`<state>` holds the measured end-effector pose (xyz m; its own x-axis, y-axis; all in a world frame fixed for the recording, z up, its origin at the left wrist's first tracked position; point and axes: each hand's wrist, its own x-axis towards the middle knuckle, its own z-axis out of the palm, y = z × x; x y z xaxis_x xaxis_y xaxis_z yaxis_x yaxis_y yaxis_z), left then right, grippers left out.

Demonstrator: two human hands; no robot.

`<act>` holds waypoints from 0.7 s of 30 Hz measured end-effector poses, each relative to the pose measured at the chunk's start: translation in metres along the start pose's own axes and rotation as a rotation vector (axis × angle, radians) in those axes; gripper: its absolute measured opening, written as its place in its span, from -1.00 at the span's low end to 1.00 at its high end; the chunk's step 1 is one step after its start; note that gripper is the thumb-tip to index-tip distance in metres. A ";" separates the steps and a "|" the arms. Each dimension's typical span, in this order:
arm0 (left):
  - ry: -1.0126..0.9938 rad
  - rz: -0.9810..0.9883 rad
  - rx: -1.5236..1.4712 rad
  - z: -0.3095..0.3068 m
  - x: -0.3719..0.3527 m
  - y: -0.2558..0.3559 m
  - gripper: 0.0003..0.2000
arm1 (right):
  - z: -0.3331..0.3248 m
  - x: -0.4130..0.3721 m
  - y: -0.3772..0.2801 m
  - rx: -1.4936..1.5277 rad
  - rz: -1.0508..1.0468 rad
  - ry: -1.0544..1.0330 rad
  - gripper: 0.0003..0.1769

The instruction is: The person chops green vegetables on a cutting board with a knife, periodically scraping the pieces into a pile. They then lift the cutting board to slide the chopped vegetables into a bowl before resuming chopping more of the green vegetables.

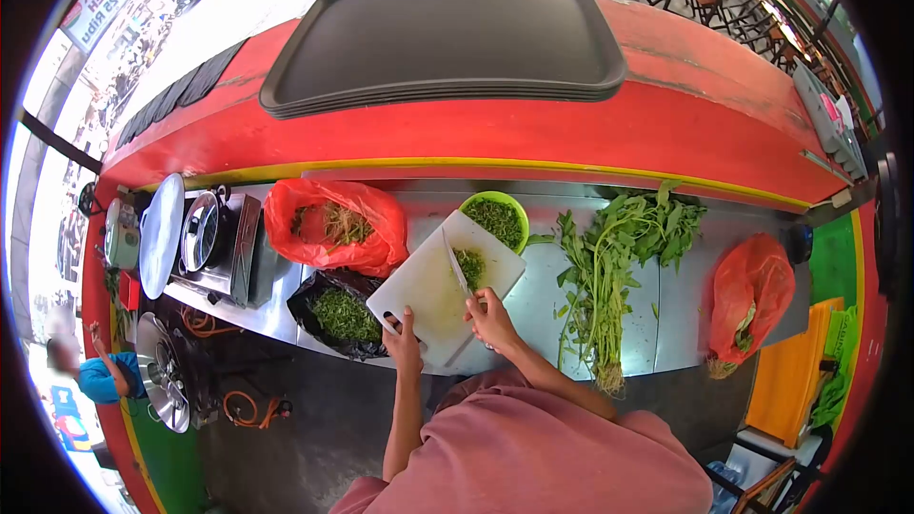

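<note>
My left hand [407,343] grips the near left corner of a white cutting board [428,290] by its handle slot. The board is lifted at an angle, its far end close to a green bowl [523,217] that holds chopped greens. In my right hand [492,322] is a knife [454,262], its blade lying over the board alongside a small heap of chopped greens [470,266]. A black plastic bag [303,309] with more chopped greens stands left of the board. Right of it lies a bunch of leafy stalks [609,276] with roots.
A red plastic bag [381,214] with root trimmings sits behind the black bag. Another red bag [757,276] is at the right. A lidded pot [202,228] rests on a stove at left. Stacked trays [443,33] lie on the red ledge. A person in blue [105,378] is far left.
</note>
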<state>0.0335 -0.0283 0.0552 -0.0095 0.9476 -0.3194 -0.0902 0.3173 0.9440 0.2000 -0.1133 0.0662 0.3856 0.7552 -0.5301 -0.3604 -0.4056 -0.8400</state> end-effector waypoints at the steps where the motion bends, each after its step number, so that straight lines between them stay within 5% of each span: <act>1: 0.019 -0.002 0.001 0.000 0.000 -0.003 -0.74 | 0.002 -0.001 -0.001 0.043 -0.012 -0.019 -0.67; 15: 0.066 -0.041 -0.053 -0.010 0.006 -0.027 -0.73 | -0.022 -0.002 0.005 0.135 -0.017 -0.021 -0.71; 21: 0.051 -0.039 -0.080 -0.005 -0.001 -0.020 -0.76 | -0.027 -0.016 -0.007 0.059 0.003 -0.218 -0.71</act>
<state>0.0306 -0.0357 0.0359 -0.0544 0.9307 -0.3618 -0.1705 0.3483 0.9217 0.2197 -0.1367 0.0779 0.1936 0.8502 -0.4895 -0.4125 -0.3822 -0.8269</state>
